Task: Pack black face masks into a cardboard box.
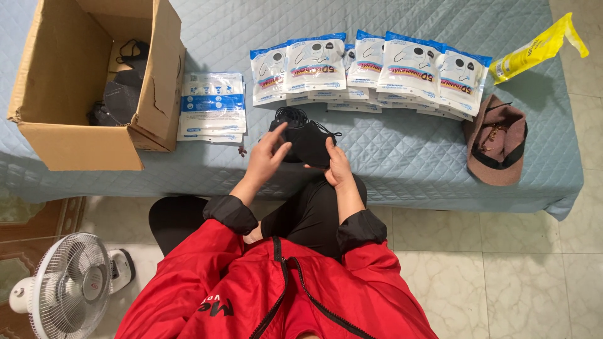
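Holding a stack of black face masks between both hands, I keep it just above the near edge of the quilted blue mattress, in front of my knees. The stack lies directly ahead of the hands, and its long axis runs about left to right, so each hand takes one end. My right hand is closed around the right lower end, thumb on top, and it carries the weight. My left hand is half open: the fingers are stretched and rest on the left upper face of the stack, not clamped on it. So the right hand is the nearer one to the middle of the stack.

From the stack, a row of white and blue mask packets lies further away on the mattress, well apart from the hands. To the left of the stack is a flat pile of empty packets, and beyond it an open cardboard box with more dark masks inside. To the right lies a brown cap.
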